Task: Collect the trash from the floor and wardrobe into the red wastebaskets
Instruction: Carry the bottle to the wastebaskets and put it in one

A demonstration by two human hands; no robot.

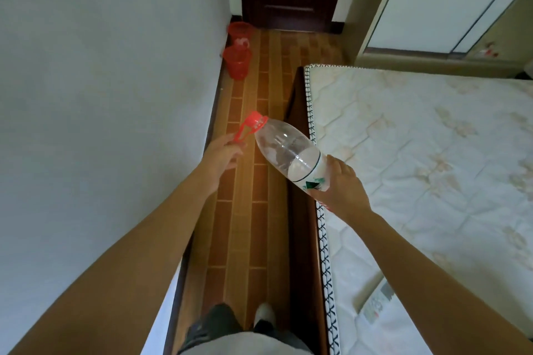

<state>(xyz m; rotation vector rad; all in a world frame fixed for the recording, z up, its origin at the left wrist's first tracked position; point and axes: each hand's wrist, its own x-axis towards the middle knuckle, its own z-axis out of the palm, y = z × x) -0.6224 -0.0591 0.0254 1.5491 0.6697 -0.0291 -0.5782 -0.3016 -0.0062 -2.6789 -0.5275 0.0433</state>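
Right hand [341, 190] grips bottle [291, 154], cap end toward wastebaskets [238, 62].

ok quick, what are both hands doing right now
Left hand: fingers touch the bottle's red carry loop; a grip cannot be told.
Right hand: grips the plastic bottle by its base.
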